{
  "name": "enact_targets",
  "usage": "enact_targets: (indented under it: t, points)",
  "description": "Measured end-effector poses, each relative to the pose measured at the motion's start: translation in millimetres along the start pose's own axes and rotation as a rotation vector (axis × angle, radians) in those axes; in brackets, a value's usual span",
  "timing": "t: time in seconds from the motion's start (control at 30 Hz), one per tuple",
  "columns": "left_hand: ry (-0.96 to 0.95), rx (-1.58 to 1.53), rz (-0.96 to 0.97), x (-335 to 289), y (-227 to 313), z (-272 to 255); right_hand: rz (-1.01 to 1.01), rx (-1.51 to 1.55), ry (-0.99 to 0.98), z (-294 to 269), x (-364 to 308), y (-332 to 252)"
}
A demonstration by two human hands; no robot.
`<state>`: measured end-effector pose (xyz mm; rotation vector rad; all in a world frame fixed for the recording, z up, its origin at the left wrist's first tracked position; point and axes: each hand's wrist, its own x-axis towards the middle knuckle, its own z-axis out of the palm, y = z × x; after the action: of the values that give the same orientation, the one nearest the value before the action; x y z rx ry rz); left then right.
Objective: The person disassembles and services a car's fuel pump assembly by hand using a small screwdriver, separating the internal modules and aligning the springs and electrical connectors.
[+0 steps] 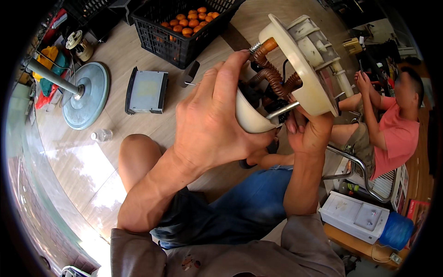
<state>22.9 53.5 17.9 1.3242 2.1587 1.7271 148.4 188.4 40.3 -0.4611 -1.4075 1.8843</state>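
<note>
Up in front of me is a cream plastic fuel pump assembly (318, 87), tilted, with brown corrugated hoses, a spring and a metal rod between its round top and its cup-shaped lower part. My left hand (207, 115) is closed around the cup-shaped part, thumb underneath. Below the round top, my right hand (309, 131) has its fingers curled at the assembly near the rod and the dark inner parts; its fingertips are partly hidden. A thin metal tip shows beside my left fingers, close to a dark cylinder (189, 73); I cannot tell whether they join.
A black crate (170, 51) of oranges stands ahead. On the floor are a silver box-shaped unit (146, 91), a round pole base (87, 99), a clear bottle (101, 135) and another pump-like part (78, 45). A seated person (392, 124) in pink is at right, near a white dispenser (354, 215).
</note>
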Motion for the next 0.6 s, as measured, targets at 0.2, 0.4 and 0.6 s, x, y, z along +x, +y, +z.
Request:
enact_targets:
  t: [0.2, 0.4, 0.6]
  points:
    - [0.032, -0.01, 0.031, -1, 6, -3, -0.134, -0.03, 0.074, 5, 0, -8]
    - [0.012, -0.003, -0.068, -2, 2, -4, -0.061, -0.201, -0.108, 4, 0, -11]
    - [0.023, -0.011, 0.028, -5, 2, -1, -0.069, -0.16, -0.041, 4, -5, -8]
